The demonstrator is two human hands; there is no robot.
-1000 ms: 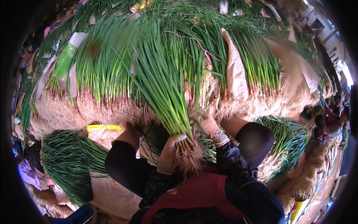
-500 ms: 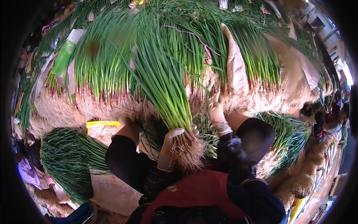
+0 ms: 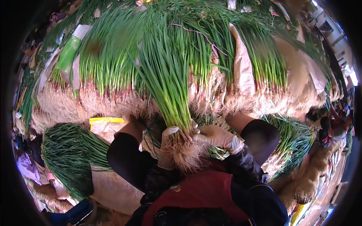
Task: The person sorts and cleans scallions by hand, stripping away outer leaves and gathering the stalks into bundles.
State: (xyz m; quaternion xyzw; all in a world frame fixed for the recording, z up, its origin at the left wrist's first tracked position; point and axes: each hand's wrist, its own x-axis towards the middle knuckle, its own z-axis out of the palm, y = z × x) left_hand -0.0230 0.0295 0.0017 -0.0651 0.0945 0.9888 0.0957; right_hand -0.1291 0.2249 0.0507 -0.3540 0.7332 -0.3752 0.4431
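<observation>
A bunch of long green-stemmed plants (image 3: 171,101) stands between my knees, leaves pointing away and slightly left, pale roots (image 3: 188,153) toward my body. My left hand (image 3: 166,145), in a pale glove, is wrapped round the lower stems just above the roots, on their left side. From the right, my right hand (image 3: 217,136), gloved too, pinches at the base of the same bunch, with fingertips touching the stems. Beyond the bunch lies a wide row of similar plants (image 3: 109,67), roots facing me. A pink string (image 3: 205,36) rests on their leaves.
Another plant pile (image 3: 69,158) lies at the left, and one (image 3: 292,145) at the right. A yellow-edged sack (image 3: 107,127) is beside my left knee. Pale cloth (image 3: 243,71) and a green wrapper (image 3: 69,54) lie among the row. Another person (image 3: 333,126) is at the far right.
My right hand has moved from beyond the bunch, at its right, back to the stem base and now touches it. The bunch stands more upright, still in my left hand.
</observation>
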